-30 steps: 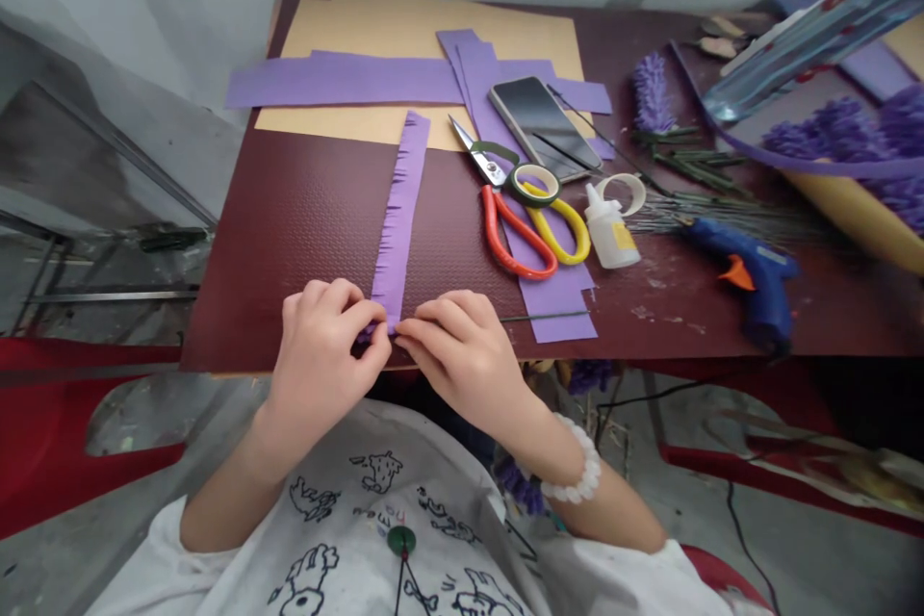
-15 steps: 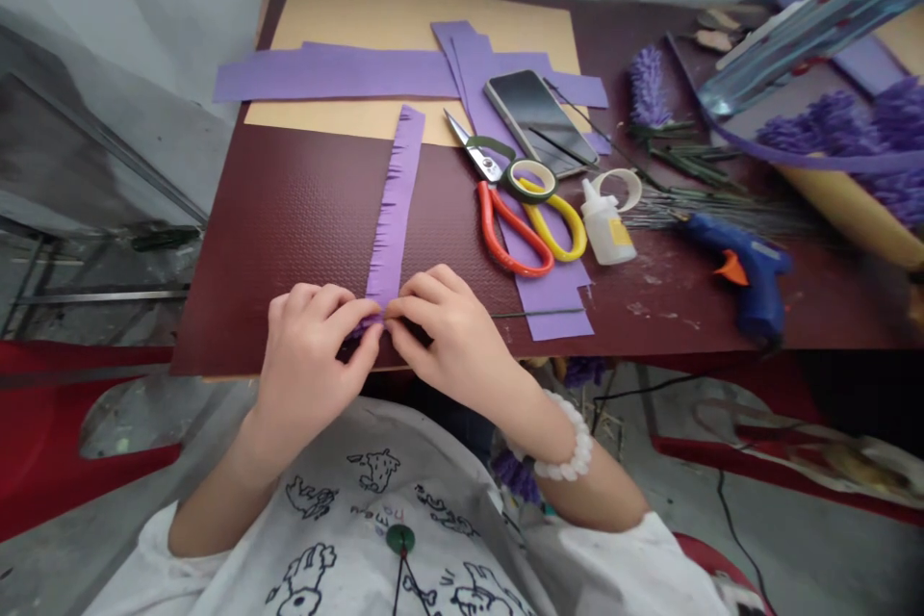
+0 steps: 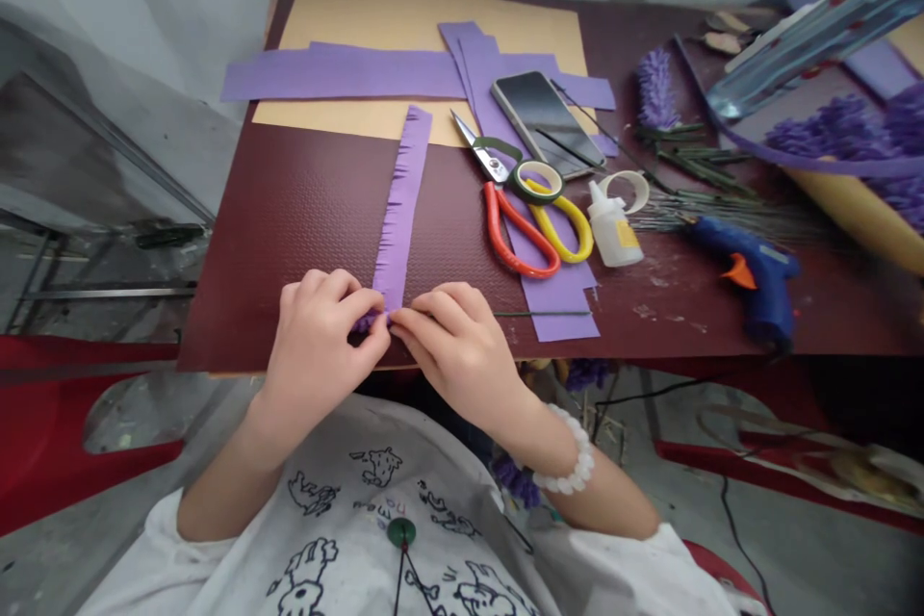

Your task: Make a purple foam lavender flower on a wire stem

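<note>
A fringed purple paper strip (image 3: 402, 202) runs up the table from my hands, slits along its left edge. My left hand (image 3: 323, 327) pinches the rolled, fringed near end of the strip, a bit of it showing between thumb and fingers. Opposite it, my right hand (image 3: 458, 337) has thumb and forefinger pressed together at the strip's bottom right corner. From under the right hand a thin dark green stem (image 3: 541, 313) sticks out to the right, over another purple strip. Where the stem meets the roll is hidden by my fingers.
Right of the strip lie scissors (image 3: 521, 229), a roll of green tape (image 3: 535, 181), a phone (image 3: 549, 123) and a glue bottle (image 3: 615, 233). A blue glue gun (image 3: 757, 274) rests farther right, near purple flowers (image 3: 830, 135). Purple strips (image 3: 346, 75) cover tan paper (image 3: 303, 120) behind.
My right hand has drawn back slightly and its fingers have flattened at the strip's edge. My left hand still pinches the roll. The whole view has shifted a little.
</note>
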`<state>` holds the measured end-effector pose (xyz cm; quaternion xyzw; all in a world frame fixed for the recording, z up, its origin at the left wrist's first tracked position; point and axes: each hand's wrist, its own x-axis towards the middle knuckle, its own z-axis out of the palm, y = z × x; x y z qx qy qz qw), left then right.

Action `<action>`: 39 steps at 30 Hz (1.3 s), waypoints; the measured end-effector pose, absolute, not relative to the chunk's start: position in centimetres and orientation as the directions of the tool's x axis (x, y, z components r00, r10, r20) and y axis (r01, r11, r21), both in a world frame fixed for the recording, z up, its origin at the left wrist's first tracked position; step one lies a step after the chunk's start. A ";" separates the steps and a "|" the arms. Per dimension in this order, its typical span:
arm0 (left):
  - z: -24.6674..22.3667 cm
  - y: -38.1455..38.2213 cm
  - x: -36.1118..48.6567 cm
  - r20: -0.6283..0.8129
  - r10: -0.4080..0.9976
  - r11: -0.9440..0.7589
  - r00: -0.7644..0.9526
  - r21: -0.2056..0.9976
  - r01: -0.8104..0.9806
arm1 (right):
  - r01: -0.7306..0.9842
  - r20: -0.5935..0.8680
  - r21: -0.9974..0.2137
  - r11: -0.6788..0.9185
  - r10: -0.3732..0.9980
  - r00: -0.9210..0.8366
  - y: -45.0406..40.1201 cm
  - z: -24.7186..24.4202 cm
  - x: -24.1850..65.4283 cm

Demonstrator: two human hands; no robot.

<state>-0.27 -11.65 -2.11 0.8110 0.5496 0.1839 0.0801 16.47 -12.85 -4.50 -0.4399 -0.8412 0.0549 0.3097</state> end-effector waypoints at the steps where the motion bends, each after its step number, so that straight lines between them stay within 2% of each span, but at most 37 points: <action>1: -2.1 -11.6 -0.2 0.196 0.925 -0.375 0.325 0.343 0.862 | 0.710 0.485 -0.332 0.621 0.758 -0.436 -12.9 -4.7 16.5; 5: -2.0 -11.5 -0.3 0.179 0.929 -0.369 0.325 0.358 0.858 | 0.726 0.428 -0.307 0.616 0.770 -0.473 -12.2 -4.6 16.3; 9: -2.0 -11.4 -0.7 0.222 0.904 -0.421 0.365 0.321 0.848 | 0.725 0.303 -0.389 0.569 0.822 -0.482 -11.0 -3.7 16.2; 14: -2.1 -11.2 -0.8 0.278 0.843 -0.522 0.460 0.218 0.824 | 0.720 0.174 -0.506 0.474 0.874 -0.454 -9.9 -3.0 16.2; 16: -2.2 -11.1 -0.8 0.288 0.840 -0.524 0.460 0.207 0.826 | 0.699 0.196 -0.547 0.461 0.882 -0.429 -9.9 -3.3 16.3; 18: -2.3 -11.0 -0.7 0.286 0.851 -0.506 0.440 0.223 0.833 | 0.660 0.288 -0.566 0.495 0.868 -0.404 -10.3 -3.9 16.6; 20: -2.2 -11.0 -0.5 0.269 0.870 -0.478 0.413 0.250 0.842 | 0.640 0.395 -0.528 0.558 0.828 -0.397 -11.0 -4.4 16.8; 23: -2.0 -10.9 -0.3 0.233 0.897 -0.432 0.375 0.288 0.855 | 0.681 0.465 -0.379 0.627 0.765 -0.445 -11.7 -4.6 17.0; 26: -1.8 -10.8 -0.1 0.212 0.915 -0.395 0.342 0.307 0.866 | 0.720 0.460 -0.267 0.640 0.741 -0.488 -11.8 -4.4 16.7; 29: -1.8 -10.7 -0.2 0.224 0.916 -0.389 0.333 0.290 0.874 | 0.739 0.413 -0.253 0.625 0.760 -0.502 -11.3 -4.3 16.2; 34: -2.4 -11.0 -0.7 0.324 0.880 -0.439 0.348 0.275 0.855 | 0.759 0.292 -0.313 0.570 0.819 -0.495 -10.4 -3.6 15.8; 39: -2.6 -11.0 -0.8 0.360 0.850 -0.476 0.384 0.215 0.853 | 0.725 0.149 -0.502 0.472 0.872 -0.466 -9.0 -2.6 16.0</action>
